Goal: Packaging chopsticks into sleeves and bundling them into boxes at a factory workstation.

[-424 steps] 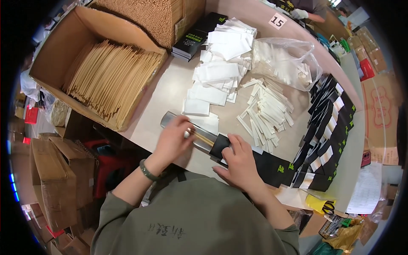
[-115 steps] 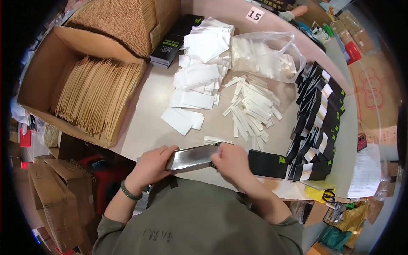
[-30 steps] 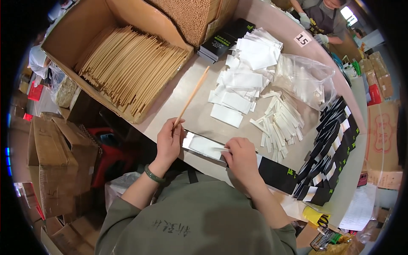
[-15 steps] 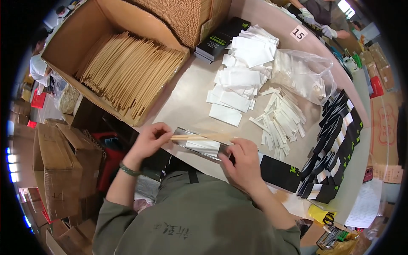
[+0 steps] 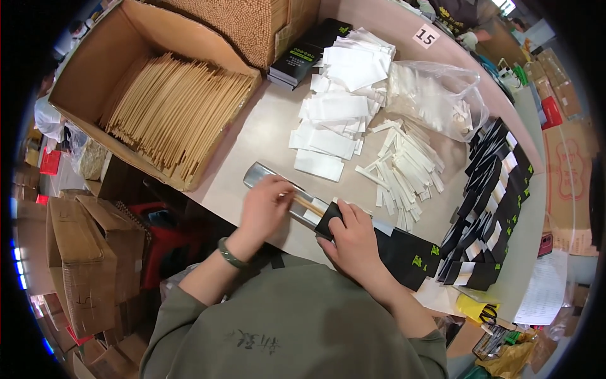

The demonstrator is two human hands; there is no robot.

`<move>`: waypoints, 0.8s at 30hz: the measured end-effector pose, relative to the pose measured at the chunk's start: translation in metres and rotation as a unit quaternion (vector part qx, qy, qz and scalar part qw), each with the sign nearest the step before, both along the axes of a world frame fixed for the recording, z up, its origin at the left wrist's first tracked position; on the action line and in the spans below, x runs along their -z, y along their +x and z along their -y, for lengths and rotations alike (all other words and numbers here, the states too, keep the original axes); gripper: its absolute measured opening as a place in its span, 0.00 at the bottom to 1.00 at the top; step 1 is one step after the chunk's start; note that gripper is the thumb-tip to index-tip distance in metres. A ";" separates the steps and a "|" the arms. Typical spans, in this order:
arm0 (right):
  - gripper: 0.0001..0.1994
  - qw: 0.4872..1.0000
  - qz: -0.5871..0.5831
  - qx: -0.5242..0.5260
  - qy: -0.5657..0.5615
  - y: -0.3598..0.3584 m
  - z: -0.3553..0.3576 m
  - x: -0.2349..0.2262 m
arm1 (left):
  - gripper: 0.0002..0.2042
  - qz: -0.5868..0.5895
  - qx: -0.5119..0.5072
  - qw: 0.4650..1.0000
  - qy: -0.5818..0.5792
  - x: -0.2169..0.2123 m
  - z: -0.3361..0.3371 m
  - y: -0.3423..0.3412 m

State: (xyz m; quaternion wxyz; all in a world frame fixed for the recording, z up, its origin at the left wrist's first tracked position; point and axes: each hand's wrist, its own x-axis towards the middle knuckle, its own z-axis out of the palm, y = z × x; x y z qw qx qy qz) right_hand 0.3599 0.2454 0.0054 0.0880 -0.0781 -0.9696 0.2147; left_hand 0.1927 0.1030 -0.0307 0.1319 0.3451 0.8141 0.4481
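My left hand (image 5: 267,205) is closed on a pair of wooden chopsticks (image 5: 307,204) over a shiny metal trough (image 5: 257,174). The far ends of the chopsticks run into a black paper sleeve (image 5: 327,219), with a bit of white paper around them at its mouth. My right hand (image 5: 353,235) grips that sleeve from the right, thumb nearest me. To the right of this hand lie more flat black sleeves (image 5: 407,256) with green marks. Beyond the trough are loose white paper slips (image 5: 322,142) and a heap of narrow white strips (image 5: 407,167).
A cardboard box (image 5: 82,82) of chopsticks stands at the left, another full box (image 5: 233,25) behind it. A black stack (image 5: 309,57) and a clear plastic bag (image 5: 435,95) lie farther back. Filled black sleeves (image 5: 492,208) line the right edge. Cartons (image 5: 82,271) stand at lower left.
My left hand has moved right with the chopsticks, whose ends now go into the black sleeve. My right hand now holds the sleeve at the trough's right end. The view has shifted slightly.
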 end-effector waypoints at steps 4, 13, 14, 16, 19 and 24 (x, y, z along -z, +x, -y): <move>0.20 1.000 -0.012 -0.009 -0.010 0.002 -0.004 0.003 | 0.14 0.112 0.148 0.982 0.041 -0.028 -0.016 0.043; 0.13 0.991 -0.023 -0.130 0.006 0.002 -0.034 -0.045 | 0.24 -0.242 0.247 0.925 -0.158 -0.030 0.006 -0.013; 0.12 0.996 -0.020 -0.090 -0.001 0.012 -0.061 -0.059 | 0.20 -0.224 0.209 0.939 -0.159 -0.037 0.005 -0.011; 0.13 0.998 -0.017 0.040 0.052 0.052 -0.136 -0.073 | 0.19 -0.081 0.163 0.963 -0.199 -0.044 0.009 -0.010; 0.13 0.957 -0.040 0.175 0.229 0.096 -0.200 -0.080 | 0.19 0.156 0.155 0.955 -0.200 -0.039 0.010 0.000; 0.23 0.997 0.064 -0.031 0.015 0.092 -0.058 -0.031 | 0.21 0.205 0.335 0.919 -0.034 -0.046 0.006 0.047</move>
